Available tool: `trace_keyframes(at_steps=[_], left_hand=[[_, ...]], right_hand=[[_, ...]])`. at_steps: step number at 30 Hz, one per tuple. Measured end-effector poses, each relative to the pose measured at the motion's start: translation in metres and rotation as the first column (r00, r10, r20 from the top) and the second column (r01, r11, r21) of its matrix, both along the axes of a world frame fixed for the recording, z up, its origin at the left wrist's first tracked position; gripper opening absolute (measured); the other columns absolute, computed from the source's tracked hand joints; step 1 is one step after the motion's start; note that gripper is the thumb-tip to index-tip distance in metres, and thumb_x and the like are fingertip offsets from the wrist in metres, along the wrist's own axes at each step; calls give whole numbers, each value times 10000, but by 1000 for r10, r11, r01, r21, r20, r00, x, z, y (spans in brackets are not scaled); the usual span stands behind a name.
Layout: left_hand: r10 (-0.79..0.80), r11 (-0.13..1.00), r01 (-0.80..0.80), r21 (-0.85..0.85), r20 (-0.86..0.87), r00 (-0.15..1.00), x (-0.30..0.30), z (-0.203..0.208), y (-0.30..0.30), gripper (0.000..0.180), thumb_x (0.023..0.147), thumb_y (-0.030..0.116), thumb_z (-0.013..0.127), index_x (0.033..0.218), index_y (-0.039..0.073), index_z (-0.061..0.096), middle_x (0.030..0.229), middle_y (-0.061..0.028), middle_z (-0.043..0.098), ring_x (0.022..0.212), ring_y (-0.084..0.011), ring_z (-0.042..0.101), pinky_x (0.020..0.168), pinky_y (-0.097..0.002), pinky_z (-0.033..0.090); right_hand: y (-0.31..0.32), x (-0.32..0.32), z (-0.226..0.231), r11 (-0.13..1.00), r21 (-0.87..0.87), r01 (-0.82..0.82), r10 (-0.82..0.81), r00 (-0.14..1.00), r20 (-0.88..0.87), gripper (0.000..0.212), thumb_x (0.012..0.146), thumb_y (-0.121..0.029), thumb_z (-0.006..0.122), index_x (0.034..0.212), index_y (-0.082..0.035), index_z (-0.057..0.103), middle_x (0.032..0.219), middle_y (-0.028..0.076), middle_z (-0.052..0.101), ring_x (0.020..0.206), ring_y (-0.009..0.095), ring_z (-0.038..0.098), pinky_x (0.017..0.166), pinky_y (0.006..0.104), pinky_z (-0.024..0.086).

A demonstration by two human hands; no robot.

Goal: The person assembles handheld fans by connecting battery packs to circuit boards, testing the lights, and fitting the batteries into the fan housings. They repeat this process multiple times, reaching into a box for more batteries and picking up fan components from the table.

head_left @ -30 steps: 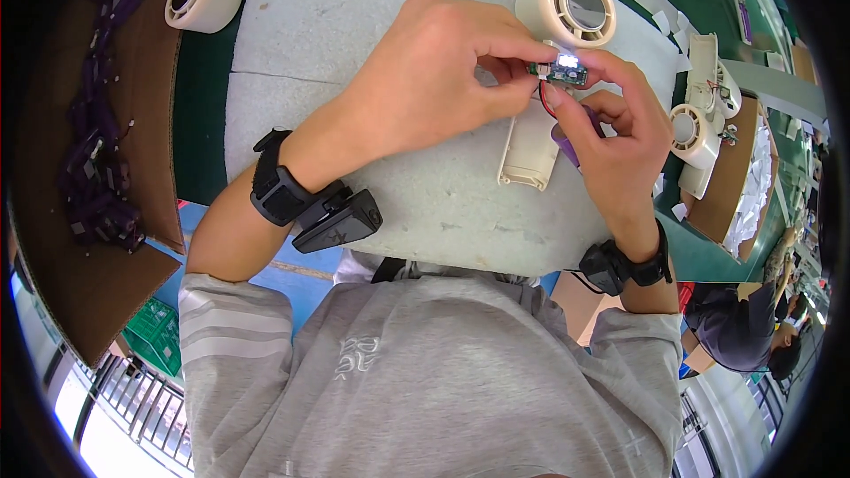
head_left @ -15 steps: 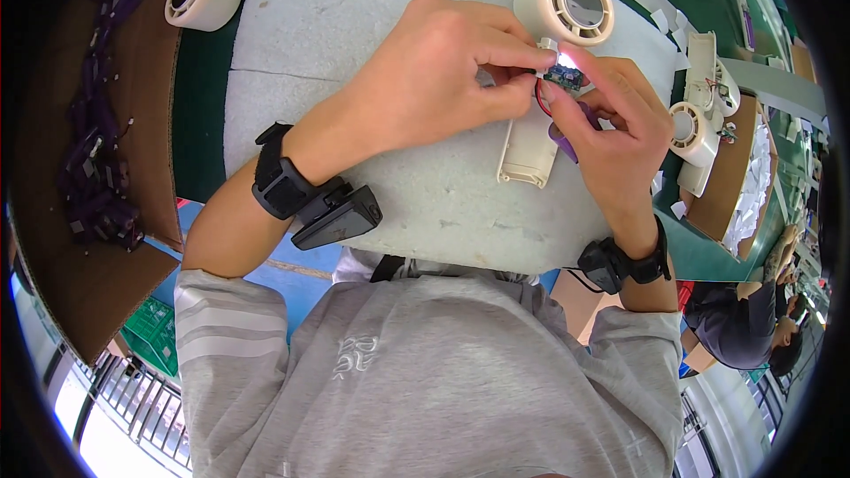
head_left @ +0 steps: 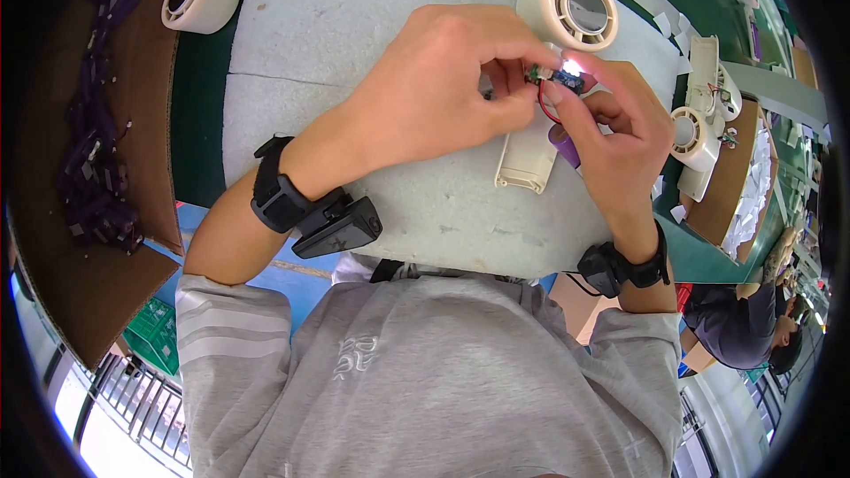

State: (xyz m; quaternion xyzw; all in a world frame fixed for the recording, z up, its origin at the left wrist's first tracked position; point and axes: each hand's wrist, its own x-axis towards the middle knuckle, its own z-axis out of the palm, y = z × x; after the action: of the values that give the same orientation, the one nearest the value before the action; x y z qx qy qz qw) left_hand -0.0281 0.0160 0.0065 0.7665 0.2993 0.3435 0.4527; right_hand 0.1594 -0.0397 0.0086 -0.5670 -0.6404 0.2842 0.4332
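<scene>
Above the foam-covered work surface, my right hand (head_left: 627, 124) pinches a small circuit board (head_left: 567, 81) between thumb and forefinger. A bright white light glows at the board's upper edge. My left hand (head_left: 447, 80) is closed, thumb and fingers meeting at the board's left end on a small green-and-white part (head_left: 537, 75). A red wire (head_left: 543, 103) curves down from there. Below it a purple cylindrical battery (head_left: 563, 143) shows partly, behind my right thumb. The cream handle shell (head_left: 524, 164) lies under my hands, joined or close to the round cream fan head (head_left: 575, 11); fingers hide the link.
Another cream fan head (head_left: 200, 0) stands at far left, beside a cardboard box (head_left: 146, 124) of purple batteries (head_left: 97, 168). More fan parts (head_left: 695, 137) lie at right, near a box of white pieces (head_left: 751, 181). A co-worker (head_left: 739, 323) sits at far right.
My left hand has shifted slightly down, and the small green-and-white part now shows at its fingertips. The board has turned a little in my fingers. Less of the battery is visible.
</scene>
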Motion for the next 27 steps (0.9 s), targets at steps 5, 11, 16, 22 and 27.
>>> trace_keyframes(at_steps=[5, 11, 16, 22, 27], left_hand=[[38, 997, -42, -63, -55, 998, 4, -3, -7, 380, 731, -55, 662, 1097, 36, 610, 1016, -72, 580, 781, -156, 630, 656, -252, 527], [60, 992, -69, -107, -79, 995, 8, -3, -15, 399, 738, -53, 656, 1119, 41, 586, 1033, -74, 574, 781, -153, 626, 649, -259, 529], [64, 990, -73, -123, -77, 995, 10, -4, -19, 407, 737, -59, 642, 1124, 51, 580, 1007, -75, 584, 763, -160, 617, 644, -267, 527], [101, 994, -105, -45, -76, 992, 15, -5, -21, 423, 723, -67, 622, 1126, 53, 577, 974, -75, 596, 722, -172, 601, 629, -277, 516], [100, 992, -105, -70, -74, 992, 17, -5, -22, 431, 720, -62, 606, 1134, 52, 576, 981, -79, 604, 705, -174, 594, 627, -278, 507]], right_hand=[[-2, 1, 7, 999, -49, 14, -13, 1000, 24, 240, 790, -42, 756, 1020, -16, 694, 837, 50, 644, 545, 61, 583, 469, 193, 425], [-3, 4, 10, 998, -61, 2, 2, 998, 69, 220, 791, -36, 750, 1004, -15, 700, 839, 48, 646, 553, 65, 575, 479, 195, 425], [-2, 9, 15, 996, -41, -73, 79, 981, 178, 187, 785, -9, 735, 969, -3, 708, 881, 49, 648, 640, 75, 585, 546, 195, 461], [-1, 12, 14, 991, -32, -129, 133, 960, 245, 170, 769, 6, 736, 937, -2, 716, 901, 51, 646, 699, 96, 597, 594, 202, 487], [-2, 10, 14, 995, 6, -103, 97, 953, 286, 192, 767, 1, 743, 956, -13, 714, 905, 51, 647, 653, 87, 599, 564, 194, 478]])
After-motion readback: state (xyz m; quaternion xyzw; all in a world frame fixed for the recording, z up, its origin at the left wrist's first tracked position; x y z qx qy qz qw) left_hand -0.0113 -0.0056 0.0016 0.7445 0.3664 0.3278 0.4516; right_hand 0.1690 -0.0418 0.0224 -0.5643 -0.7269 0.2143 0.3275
